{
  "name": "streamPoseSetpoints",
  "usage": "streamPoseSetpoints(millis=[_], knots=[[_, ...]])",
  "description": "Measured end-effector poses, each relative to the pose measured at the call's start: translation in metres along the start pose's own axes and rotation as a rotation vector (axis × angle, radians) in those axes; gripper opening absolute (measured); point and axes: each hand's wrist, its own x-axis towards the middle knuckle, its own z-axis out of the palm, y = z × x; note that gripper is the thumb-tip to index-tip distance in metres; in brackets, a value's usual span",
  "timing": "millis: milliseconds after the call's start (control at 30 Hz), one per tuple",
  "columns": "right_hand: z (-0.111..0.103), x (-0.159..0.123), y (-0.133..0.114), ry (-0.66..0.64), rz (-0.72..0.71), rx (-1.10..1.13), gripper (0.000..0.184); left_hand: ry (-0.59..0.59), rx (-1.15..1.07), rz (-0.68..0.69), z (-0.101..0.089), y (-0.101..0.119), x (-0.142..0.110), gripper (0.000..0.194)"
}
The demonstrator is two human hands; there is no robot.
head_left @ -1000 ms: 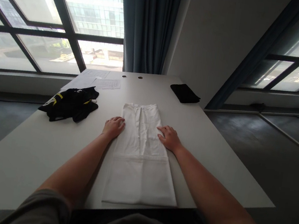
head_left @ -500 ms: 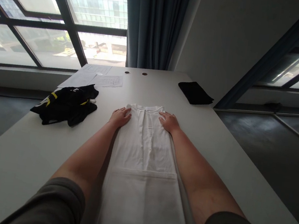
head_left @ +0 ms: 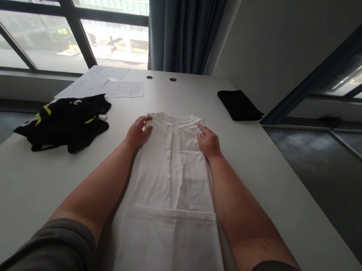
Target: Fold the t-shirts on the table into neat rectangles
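A white T-shirt (head_left: 159, 168) lies lengthwise before me, its sides folded inward into a long strip. Its neckline is at the far end, and a hem edge crosses it lower down. At the far left corner, my left hand (head_left: 138, 130) has its fingers and thumb closed on the shirt's shoulder edge. My right hand (head_left: 209, 143) grips the opposite shoulder edge in the same way. Parts of the fingertips are hidden by the fabric. Both forearms run along the shirt's sides.
The white table (head_left: 266, 219) bears a crumpled black garment (head_left: 65, 119) with yellow marks on the left. Behind it lie paper sheets (head_left: 125, 88). A folded black cloth (head_left: 240, 105) sits at the far right. Windows and a blue curtain (head_left: 186, 24) stand beyond.
My hands went from resting flat on the shirt's far corners to closing on its shoulder edges. The neckline looks spread a little wider. The view has shifted slightly.
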Motion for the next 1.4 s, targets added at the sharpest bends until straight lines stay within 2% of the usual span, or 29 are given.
streamPoseSetpoints(millis=[100, 233, 367, 467, 567, 700, 800, 867, 967, 1033, 1100, 1167, 1267, 1333, 1400], knots=[[-0.006, -0.007, -0.008, 0.062, -0.042, 0.048, 0.05, 0.05, -0.014, 0.002, -0.003, 0.006, -0.005, 0.036], [-0.017, -0.021, -0.02, 0.14, -0.063, 0.089, 0.045, 0.131, -0.02, 0.017, -0.011, 0.026, -0.02, 0.035], [-0.035, -0.044, -0.038, 0.174, -0.103, 0.108, 0.04, 0.203, 0.024, 0.057, -0.029, 0.053, -0.047, 0.033], [-0.052, -0.068, -0.049, 0.135, -0.151, 0.141, 0.032, 0.191, 0.102, 0.081, -0.048, 0.072, -0.076, 0.027], [-0.071, -0.095, -0.052, 0.036, -0.159, 0.162, 0.025, 0.092, 0.145, 0.142, -0.069, 0.087, -0.109, 0.021], [-0.095, -0.122, -0.048, -0.246, -0.166, 0.17, 0.023, -0.135, 0.109, 0.25, -0.095, 0.099, -0.15, 0.019], [-0.107, -0.131, -0.046, -0.389, -0.164, 0.205, 0.025, -0.313, 0.053, 0.216, -0.106, 0.104, -0.167, 0.023], [-0.11, -0.131, -0.045, -0.36, -0.144, 0.206, 0.026, -0.342, 0.063, 0.144, -0.107, 0.106, -0.17, 0.022], [-0.106, -0.128, -0.047, -0.24, -0.15, 0.166, 0.025, -0.28, 0.104, 0.077, -0.099, 0.108, -0.164, 0.023], [-0.099, -0.126, -0.051, -0.193, -0.184, 0.136, 0.025, -0.232, 0.087, 0.094, -0.091, 0.107, -0.158, 0.023], [-0.089, -0.125, -0.056, -0.205, -0.211, 0.091, 0.027, -0.212, 0.052, 0.131, -0.084, 0.105, -0.151, 0.024], [-0.078, -0.125, -0.061, -0.275, -0.197, 0.015, 0.032, -0.229, 0.031, 0.147, -0.076, 0.101, -0.145, 0.031], [-0.065, -0.125, -0.064, -0.468, -0.121, -0.133, 0.051, -0.288, 0.024, 0.096, -0.067, 0.09, -0.137, 0.047], [-0.062, -0.125, -0.06, -0.593, -0.096, -0.214, 0.059, -0.347, 0.045, 0.04, -0.06, 0.082, -0.132, 0.054], [-0.063, -0.124, -0.052, -0.654, -0.089, -0.273, 0.062, -0.407, 0.099, 0.004, -0.055, 0.076, -0.128, 0.057]])
